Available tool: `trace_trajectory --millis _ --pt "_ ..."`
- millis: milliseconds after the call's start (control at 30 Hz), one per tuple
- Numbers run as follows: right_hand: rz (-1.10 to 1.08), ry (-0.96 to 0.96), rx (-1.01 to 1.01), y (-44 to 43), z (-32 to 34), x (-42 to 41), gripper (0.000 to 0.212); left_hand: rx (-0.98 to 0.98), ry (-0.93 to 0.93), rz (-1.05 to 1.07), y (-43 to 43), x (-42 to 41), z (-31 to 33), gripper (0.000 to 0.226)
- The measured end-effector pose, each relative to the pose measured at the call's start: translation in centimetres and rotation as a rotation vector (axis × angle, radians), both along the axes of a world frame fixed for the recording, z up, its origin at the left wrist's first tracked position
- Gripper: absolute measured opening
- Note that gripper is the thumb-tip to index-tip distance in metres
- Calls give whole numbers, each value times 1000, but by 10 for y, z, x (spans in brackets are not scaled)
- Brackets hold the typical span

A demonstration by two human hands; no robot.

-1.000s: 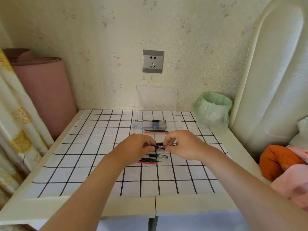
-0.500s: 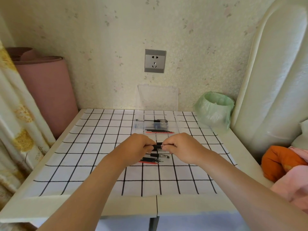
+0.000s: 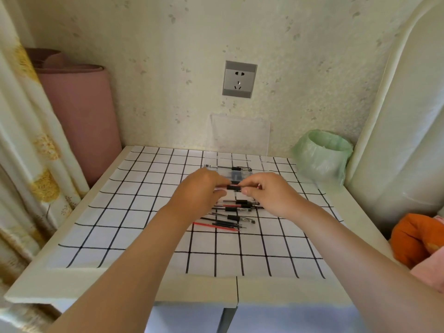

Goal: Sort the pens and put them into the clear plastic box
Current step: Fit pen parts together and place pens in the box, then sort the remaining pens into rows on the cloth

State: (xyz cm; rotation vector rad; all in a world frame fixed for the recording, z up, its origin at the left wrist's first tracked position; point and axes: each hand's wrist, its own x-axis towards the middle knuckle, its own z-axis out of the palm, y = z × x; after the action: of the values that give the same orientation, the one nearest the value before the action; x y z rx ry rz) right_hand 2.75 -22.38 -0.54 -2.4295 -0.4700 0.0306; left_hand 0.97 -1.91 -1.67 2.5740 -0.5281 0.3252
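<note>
Head view: I am holding one black-capped pen (image 3: 233,187) crosswise between both hands, my left hand (image 3: 204,188) pinching one end and my right hand (image 3: 269,192) pinching the other, so each grip is clamped on that pen. Compared with a second ago, I am carrying it higher and further from me; it is now hanging above the worktop (image 3: 134,212), between the loose pens (image 3: 236,212) left lying on the grid cloth and the clear plastic box (image 3: 240,173) just behind my fingers. The box is already holding a few pens, one black pen (image 3: 230,168) showing along its far side, while the lid (image 3: 240,137) is leaning against the wall. I judge I am bringing this pen over to lay it in the box, with several pens and thin refills still waiting to be sorted.
</note>
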Motion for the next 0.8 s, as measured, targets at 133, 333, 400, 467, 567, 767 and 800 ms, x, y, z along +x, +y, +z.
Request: trace_trajectory --millis 133,333,400,467,567,767,800 --pt "-174 -148 -54 2 -1 21 18 -101 -212 158 11 12 -13 48" --pt "-345 -280 -176 7 -15 58 27 -23 15 199 18 16 -33 46" --pt "-346 -304 -258 9 -21 68 29 32 85 233 20 18 -38 45" --pt "-337 -329 -357 12 -27 75 33 2 120 260 22 19 -40 41" --pt "-320 -327 -486 17 -34 81 43 -32 78 301 22 20 -39 33" --pt "-295 -259 -466 21 -37 86 42 -57 62 369 19 22 -36 23" --pt "-278 -261 -426 22 -37 85 39 -57 70 382 19 23 -36 22"
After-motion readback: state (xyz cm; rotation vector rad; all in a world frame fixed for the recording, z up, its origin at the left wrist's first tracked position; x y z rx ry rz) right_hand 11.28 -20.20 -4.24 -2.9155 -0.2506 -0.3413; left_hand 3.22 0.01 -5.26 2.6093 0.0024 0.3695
